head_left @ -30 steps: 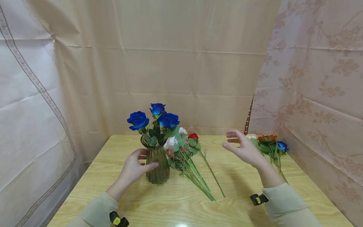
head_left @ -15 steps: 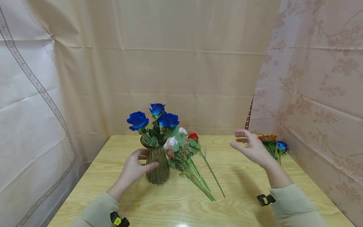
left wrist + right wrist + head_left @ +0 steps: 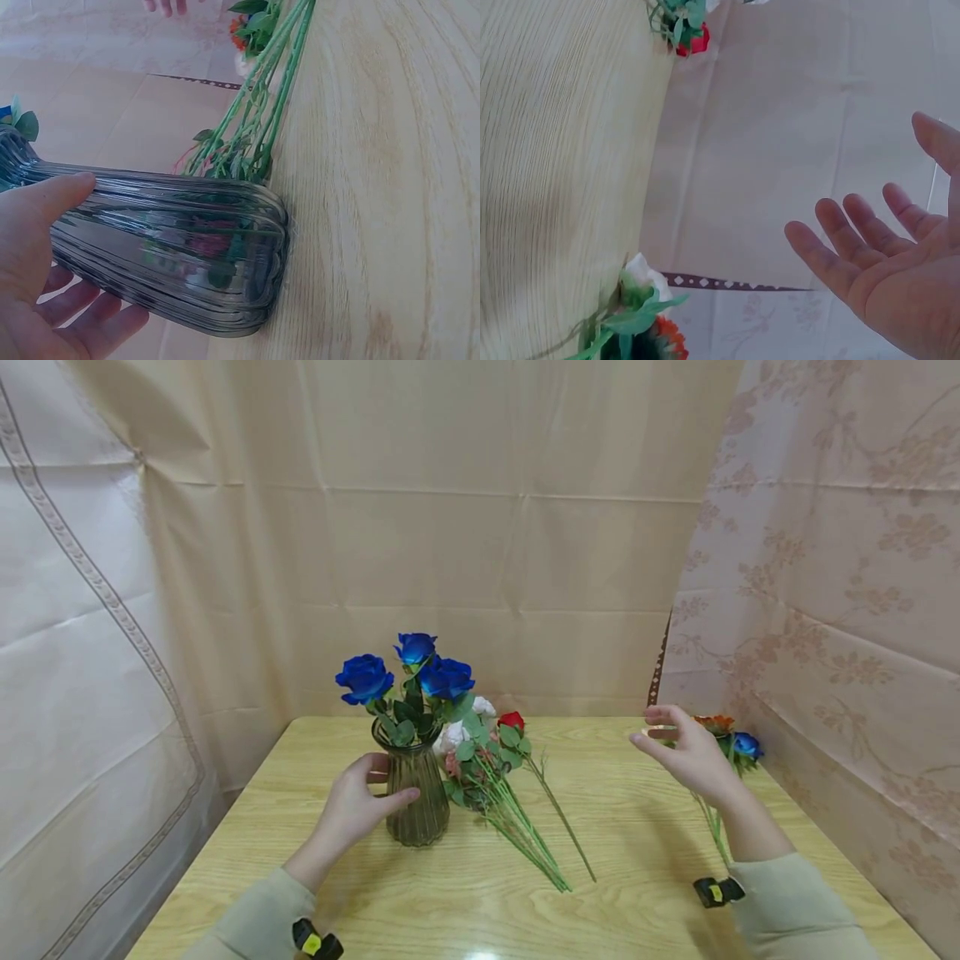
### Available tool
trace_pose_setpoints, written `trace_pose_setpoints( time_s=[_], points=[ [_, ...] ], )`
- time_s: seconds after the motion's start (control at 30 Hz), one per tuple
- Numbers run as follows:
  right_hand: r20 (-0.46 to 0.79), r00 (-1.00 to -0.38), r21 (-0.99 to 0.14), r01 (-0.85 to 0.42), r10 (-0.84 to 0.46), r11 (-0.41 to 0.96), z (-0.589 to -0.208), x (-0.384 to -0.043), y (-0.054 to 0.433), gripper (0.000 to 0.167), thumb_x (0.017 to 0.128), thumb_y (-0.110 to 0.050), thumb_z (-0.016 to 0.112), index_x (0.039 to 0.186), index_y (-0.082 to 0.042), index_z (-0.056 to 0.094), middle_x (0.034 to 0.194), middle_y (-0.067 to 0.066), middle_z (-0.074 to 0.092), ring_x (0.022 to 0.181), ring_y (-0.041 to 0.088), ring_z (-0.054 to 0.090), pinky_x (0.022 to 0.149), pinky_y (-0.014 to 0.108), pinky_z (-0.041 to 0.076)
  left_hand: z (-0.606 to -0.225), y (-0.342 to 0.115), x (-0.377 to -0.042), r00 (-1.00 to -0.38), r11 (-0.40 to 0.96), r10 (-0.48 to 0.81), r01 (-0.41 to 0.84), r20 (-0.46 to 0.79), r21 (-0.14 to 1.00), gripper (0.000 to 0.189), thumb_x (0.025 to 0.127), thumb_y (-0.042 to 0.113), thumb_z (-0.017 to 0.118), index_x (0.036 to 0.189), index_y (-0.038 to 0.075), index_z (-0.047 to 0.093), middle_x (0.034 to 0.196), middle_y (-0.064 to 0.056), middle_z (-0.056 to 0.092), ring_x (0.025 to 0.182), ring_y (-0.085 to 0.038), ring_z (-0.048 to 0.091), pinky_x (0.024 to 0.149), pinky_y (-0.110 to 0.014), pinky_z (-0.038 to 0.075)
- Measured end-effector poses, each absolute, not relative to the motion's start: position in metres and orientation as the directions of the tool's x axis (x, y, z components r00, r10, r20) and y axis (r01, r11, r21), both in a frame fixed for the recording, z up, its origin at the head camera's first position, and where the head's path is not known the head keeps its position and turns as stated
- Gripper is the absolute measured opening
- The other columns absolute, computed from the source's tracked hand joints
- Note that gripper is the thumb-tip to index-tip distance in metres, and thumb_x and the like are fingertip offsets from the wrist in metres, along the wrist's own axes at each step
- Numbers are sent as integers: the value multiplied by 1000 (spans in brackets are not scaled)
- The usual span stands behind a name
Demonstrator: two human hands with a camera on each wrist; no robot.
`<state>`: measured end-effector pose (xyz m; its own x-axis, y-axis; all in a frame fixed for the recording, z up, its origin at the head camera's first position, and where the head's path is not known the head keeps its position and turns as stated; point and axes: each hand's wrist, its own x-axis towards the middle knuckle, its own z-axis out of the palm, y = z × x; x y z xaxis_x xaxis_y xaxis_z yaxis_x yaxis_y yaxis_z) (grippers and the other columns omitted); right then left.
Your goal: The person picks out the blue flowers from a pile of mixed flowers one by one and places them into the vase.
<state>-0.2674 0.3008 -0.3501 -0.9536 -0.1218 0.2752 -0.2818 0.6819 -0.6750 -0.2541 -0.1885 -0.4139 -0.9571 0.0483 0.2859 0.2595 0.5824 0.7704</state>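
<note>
A ribbed, smoky glass vase [image 3: 422,814] stands upright on the table, with blue roses [image 3: 365,678] rising from its neck. My left hand [image 3: 348,806] holds the vase's side, thumb toward me and fingers round the far side. The left wrist view shows the vase [image 3: 172,255] between thumb and fingers. Over the right part of the table hovers my right hand [image 3: 697,760], its fingers spread and holding nothing. Behind it lies a small bunch with an orange flower [image 3: 716,724] and a blue rose [image 3: 747,745], partly hidden by that hand.
Beside the vase lie pink and white flowers on long green stems [image 3: 525,835]. A single red rose [image 3: 512,721] lies along their right. The wooden table [image 3: 480,918] ends at a beige curtain [image 3: 487,552] behind, with a floral cloth [image 3: 847,610] on the right.
My right hand has moved to the right, toward the bunch with the orange flower. My left hand, the vase and its roses have stayed in place.
</note>
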Motion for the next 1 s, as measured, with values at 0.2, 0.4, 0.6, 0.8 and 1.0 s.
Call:
trace_pose_setpoints(
  time_s=[0.2,0.4,0.6,0.8,1.0],
  points=[
    [258,-963,-681,-241,-82,691,-352,-267,315,75,99,-55,61,149,-3,39,145,24,47,129,47,49,94,64,50,-414,-188,-253,-958,577,48,259,284,775,70,81,47,86,130,5,59,122,-13,64,114,-35,63,88,-48,58],
    [242,-969,-689,-202,-41,696,-357,-266,330,79,99,-56,60,150,0,38,144,28,46,127,48,49,96,64,47,-415,-188,-253,-957,575,49,261,286,775,69,81,45,86,130,5,59,122,-13,64,114,-35,63,87,-48,58],
    [205,-979,-679,-134,11,722,-361,-267,345,78,100,-57,57,145,4,42,142,30,47,125,48,49,95,62,47,-415,-188,-254,-955,583,53,266,291,768,69,81,46,86,129,5,59,121,-13,64,113,-36,63,86,-47,59],
    [156,-986,-634,-52,62,772,-366,-266,362,89,98,-66,51,145,8,40,143,34,43,125,54,44,93,67,44,-415,-189,-255,-958,578,55,262,283,773,69,80,46,87,129,6,59,121,-12,63,113,-35,63,86,-46,59],
    [130,-986,-589,7,103,808,-374,-267,376,88,99,-65,49,143,11,40,139,38,43,121,58,43,89,68,45,-416,-189,-255,-957,568,56,264,283,780,68,81,44,87,129,5,59,121,-12,63,114,-35,62,87,-47,59]
  ],
)
